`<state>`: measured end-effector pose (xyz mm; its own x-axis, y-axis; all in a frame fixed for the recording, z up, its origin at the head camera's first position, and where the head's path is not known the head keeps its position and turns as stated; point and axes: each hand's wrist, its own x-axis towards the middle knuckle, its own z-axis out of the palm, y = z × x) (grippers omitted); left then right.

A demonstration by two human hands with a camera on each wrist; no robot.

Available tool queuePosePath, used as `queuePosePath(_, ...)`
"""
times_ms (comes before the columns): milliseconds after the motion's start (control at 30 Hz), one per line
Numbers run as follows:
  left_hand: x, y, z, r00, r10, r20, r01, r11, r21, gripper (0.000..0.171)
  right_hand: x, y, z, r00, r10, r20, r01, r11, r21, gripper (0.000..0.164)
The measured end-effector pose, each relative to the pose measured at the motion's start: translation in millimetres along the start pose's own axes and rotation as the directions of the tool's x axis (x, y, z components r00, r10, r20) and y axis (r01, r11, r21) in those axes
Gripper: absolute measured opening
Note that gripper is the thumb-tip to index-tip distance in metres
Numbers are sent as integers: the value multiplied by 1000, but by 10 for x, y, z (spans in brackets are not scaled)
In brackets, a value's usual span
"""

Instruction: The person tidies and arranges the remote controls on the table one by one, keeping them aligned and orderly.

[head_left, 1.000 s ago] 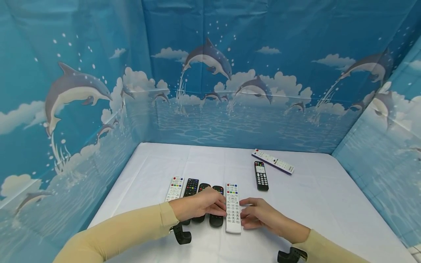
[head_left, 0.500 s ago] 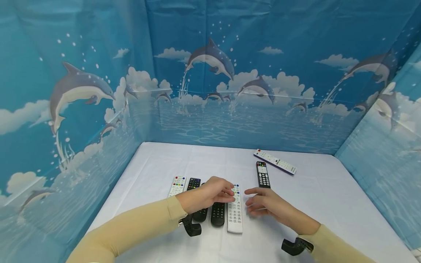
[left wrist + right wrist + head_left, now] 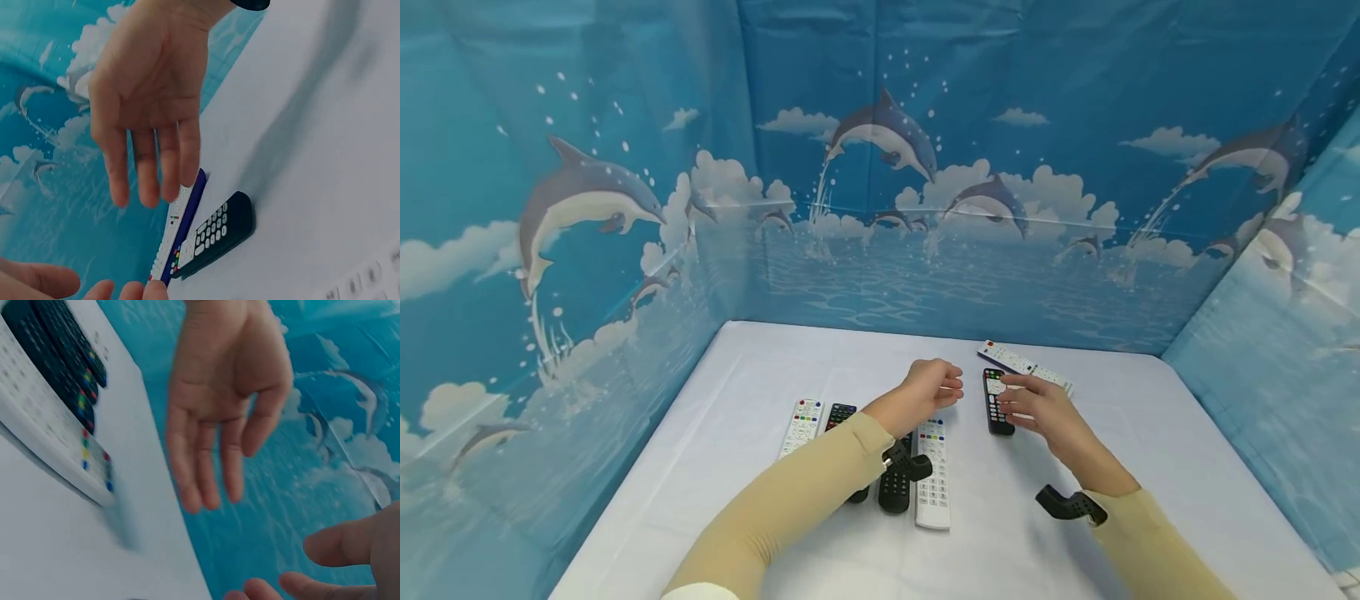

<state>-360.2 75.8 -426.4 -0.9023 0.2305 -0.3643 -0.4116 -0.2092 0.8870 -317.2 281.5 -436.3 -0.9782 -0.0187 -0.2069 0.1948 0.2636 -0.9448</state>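
My right hand [image 3: 1041, 408] is over the right side of a small black remote control [image 3: 995, 408], fingers loosely extended and holding nothing. My left hand [image 3: 928, 385] hovers to the left of that remote, its fingers loosely bent and nothing between them. In the left wrist view the black remote [image 3: 219, 231] lies below the right palm, close to the white remote control with a purple edge [image 3: 201, 184]. Part of that white remote [image 3: 1003, 357] is behind the right hand in the head view. The right wrist view has the left palm [image 3: 219, 381] facing the right hand's fingers.
A side-by-side row of remotes lies at left: a white remote [image 3: 800, 425], black remotes [image 3: 895, 492] partly covered by the left sleeve, and a long white remote [image 3: 934, 492] at its right end. A white cloth covers the table [image 3: 1150, 467]; dolphin-print curtains [image 3: 970, 275] enclose it.
Both hands have left the long white remote at the row's right end and moved forward. The right hand has come over the small black remote; the left hand has moved right and up.
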Motion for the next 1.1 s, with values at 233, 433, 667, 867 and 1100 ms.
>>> queuePosePath(233,232,-87,162,996,-38,-86,27,992,-124,32,235,-32,-117,990,-26,-141,25,1000,-8,57)
queuePosePath(433,378,-216,359,981,-68,-183,30,979,-201,45,369,70,-126,986,62,-153,-60,998,17,62)
queuePosePath(667,490,-363,390,986,-122,-109,94,968,-234,46,411,277,-152,988,108,-108,-105,994,30,67)
queuePosePath(867,584,-486,397,988,-152,-22,141,953,-268,36,507,435,-129,983,121,-134,-115,992,55,62)
queuePosePath(1100,622,-553,416,987,-142,-79,116,955,-274,33,536,507,-111,982,110,-153,-109,994,17,56)
